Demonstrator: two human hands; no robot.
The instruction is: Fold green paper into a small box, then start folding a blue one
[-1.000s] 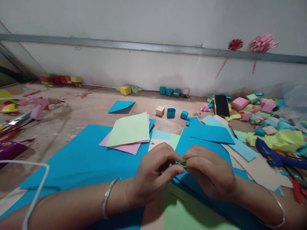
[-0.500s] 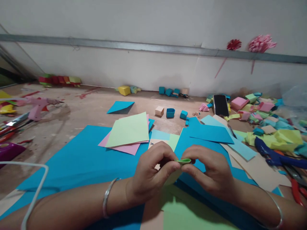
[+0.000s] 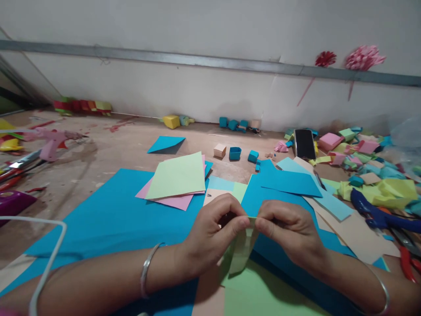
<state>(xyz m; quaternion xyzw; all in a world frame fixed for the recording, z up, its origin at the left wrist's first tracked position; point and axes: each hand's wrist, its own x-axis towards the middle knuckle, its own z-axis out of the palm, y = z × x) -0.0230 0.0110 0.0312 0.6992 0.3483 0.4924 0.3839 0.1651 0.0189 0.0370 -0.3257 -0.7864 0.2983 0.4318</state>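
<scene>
Where your fingertips nearly meet: your left hand grips the top end of a green paper strip between thumb and forefinger.
Your right hand: it pinches the same end of the strip, thumb tip against the paper.
Green paper strip: it hangs down from your fingertips, above a light green sheet.
Large blue sheet: spread to the left of the strip.
Paper stack: beyond the strip and to its left, pale green over pink.
Peach cube: beyond the strip, in a row with an open blue box and a blue cube.
Smartphone: beyond the strip, to its right.
Pink glue gun: well to the left of the strip.
</scene>
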